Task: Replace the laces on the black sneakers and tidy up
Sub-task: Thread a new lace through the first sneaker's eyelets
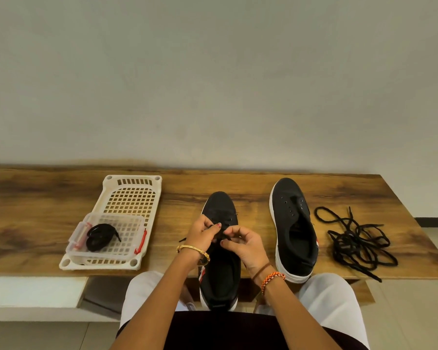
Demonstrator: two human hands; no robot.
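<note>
Sneaker [219, 238] eyelets are being threaded; a black lace [223, 236] is pinched in both grips, left hand [200, 234] and right hand [243, 245]. A skipped eyelet or uneven ends could be caused by dark-on-dark confusion.

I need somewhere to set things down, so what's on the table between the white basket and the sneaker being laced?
In the head view, only bare wooden table lies between the white basket and the sneaker, apart from a black lace end.
</note>
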